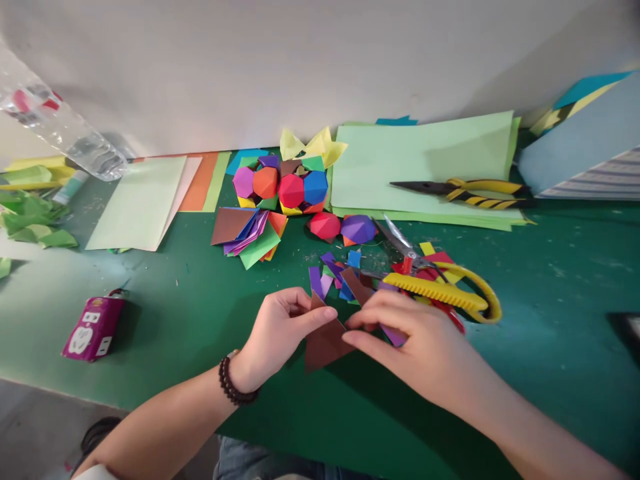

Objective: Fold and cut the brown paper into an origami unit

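My left hand (283,330) and my right hand (405,340) pinch a folded piece of brown paper (326,343) between them, just above the green mat (550,320). Its lower part hangs in a point below my fingertips. Right behind my hands lies a scatter of purple and blue paper scraps (323,277). Yellow-handled scissors (435,291) rest on the scraps, close to my right hand, with their metal blades pointing back and left. A purple scrap (393,335) lies partly under my right hand.
Multicoloured origami balls (291,190) and a fan of folded paper units (249,235) stand behind my hands. Yellow-handled pliers (450,192) lie on pale green sheets (420,160). A plastic bottle (65,127) lies at the far left, and a small purple box (94,327) sits on the mat.
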`<state>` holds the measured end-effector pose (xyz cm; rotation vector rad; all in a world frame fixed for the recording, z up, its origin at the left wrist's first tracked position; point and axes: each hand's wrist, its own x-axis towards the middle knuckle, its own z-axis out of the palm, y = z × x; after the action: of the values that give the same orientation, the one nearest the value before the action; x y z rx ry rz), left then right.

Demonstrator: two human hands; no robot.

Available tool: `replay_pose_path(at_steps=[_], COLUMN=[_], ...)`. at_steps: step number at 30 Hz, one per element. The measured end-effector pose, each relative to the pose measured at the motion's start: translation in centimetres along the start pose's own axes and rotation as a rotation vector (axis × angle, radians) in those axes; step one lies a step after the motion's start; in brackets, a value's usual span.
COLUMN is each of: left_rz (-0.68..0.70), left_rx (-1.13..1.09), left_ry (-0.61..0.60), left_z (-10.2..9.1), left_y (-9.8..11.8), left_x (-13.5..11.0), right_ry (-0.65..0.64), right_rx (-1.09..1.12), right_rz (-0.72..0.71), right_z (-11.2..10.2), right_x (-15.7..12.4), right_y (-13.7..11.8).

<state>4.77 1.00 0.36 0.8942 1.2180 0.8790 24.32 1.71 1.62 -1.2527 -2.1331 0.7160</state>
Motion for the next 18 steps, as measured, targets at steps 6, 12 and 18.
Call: replay_pose_path(at_steps=[6, 12, 18], left_rz=[-0.004, -0.054, 0.026], left_rx=[-0.013, -0.073, 0.092], left_ry=[0.008, 0.024, 0.016], left_z=[0.0, -0.2, -0.4], left_y=[1.1, 1.1, 1.6], left_x=[-0.4, -0.3, -0.6], right_ry=[-0.233, -0.298, -0.349], right_rx=[0.170, 0.212, 0.274], right_rz=[0.136, 0.156, 0.215], right_z=[0.5, 0.3, 0.4], right_x=[-0.2, -0.3, -0.4], right_y=[-0.4, -0.2, -0.2])
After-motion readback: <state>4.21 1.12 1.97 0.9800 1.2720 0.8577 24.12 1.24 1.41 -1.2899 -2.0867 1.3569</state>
